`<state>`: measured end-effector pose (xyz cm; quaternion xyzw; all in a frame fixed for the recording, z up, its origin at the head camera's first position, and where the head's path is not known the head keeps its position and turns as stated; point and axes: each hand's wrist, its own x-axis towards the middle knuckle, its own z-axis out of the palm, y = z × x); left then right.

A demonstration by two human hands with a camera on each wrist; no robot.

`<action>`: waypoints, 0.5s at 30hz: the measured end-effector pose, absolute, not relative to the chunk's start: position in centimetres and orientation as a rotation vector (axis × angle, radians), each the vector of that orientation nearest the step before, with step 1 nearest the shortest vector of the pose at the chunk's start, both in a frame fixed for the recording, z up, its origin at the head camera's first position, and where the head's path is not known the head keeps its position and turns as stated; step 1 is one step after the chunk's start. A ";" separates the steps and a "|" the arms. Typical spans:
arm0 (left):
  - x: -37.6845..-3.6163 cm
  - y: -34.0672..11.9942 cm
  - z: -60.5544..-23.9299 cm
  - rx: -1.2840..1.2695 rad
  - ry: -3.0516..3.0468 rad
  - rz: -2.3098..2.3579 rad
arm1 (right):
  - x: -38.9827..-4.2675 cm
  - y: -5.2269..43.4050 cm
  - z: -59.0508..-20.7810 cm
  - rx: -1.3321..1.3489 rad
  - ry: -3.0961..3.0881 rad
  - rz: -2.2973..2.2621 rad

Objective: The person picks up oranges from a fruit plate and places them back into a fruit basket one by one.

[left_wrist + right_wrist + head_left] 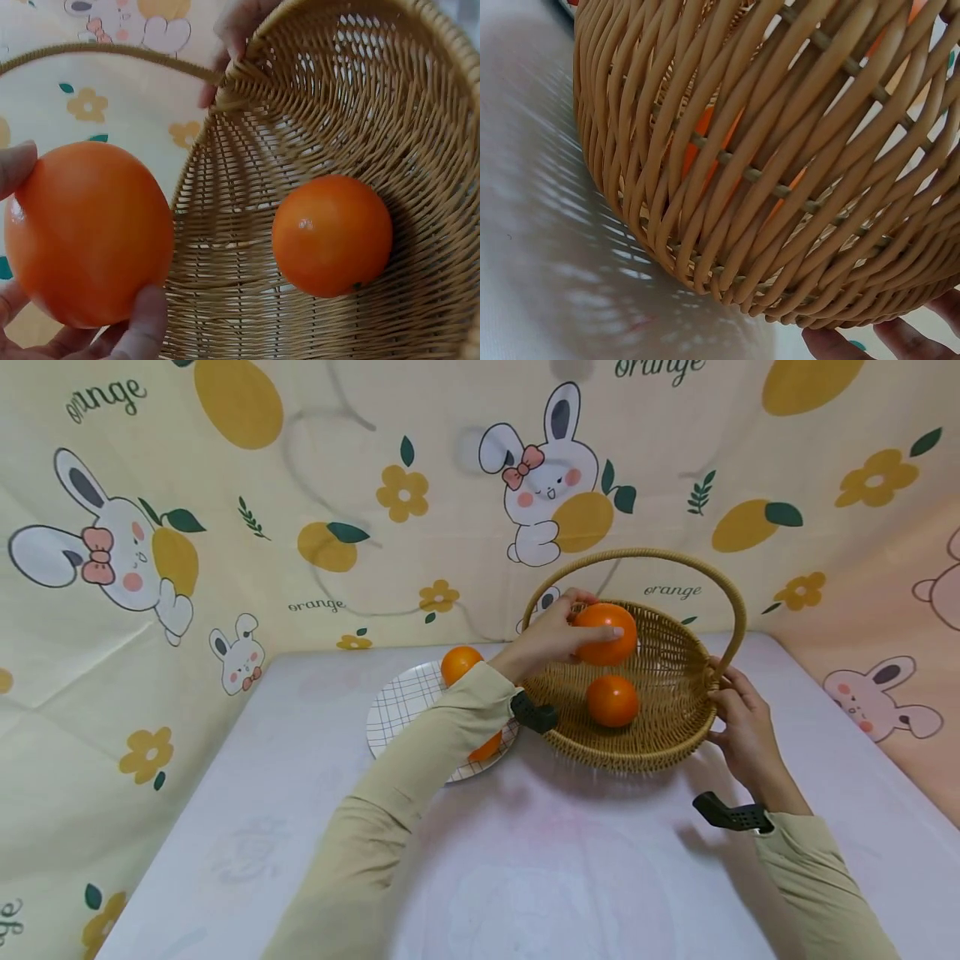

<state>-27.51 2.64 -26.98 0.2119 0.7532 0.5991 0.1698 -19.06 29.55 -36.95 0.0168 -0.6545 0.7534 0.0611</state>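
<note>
Left hand (551, 639): fingers curled round one orange (606, 633), held above the wicker basket (660, 727) toward its 11 o'clock rim. Right hand (738, 727): fingers grasp the basket's rim at 3 o'clock, by the root of the arched handle (637, 556). Basket: stands on the pale worktop (562, 860), right of centre. Contents: a second orange (612, 700), lying on the woven floor, apart from the held one. At the basket's 9 o'clock, just beside it: checked plate (405, 702), carrying a third orange (460, 663) at its far edge and a fourth (487, 748), mostly hidden under the left sleeve (420, 777).
</note>
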 end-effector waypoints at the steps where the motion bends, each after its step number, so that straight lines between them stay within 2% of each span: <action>1: -27.7 2.8 -27.1 0.588 2.137 1.712 | -19.1 29.6 -37.0 0.052 -1.974 2.285; 15: -30.2 5.7 -29.4 0.367 2.167 1.839 | -19.1 29.5 -37.0 0.046 -1.987 2.262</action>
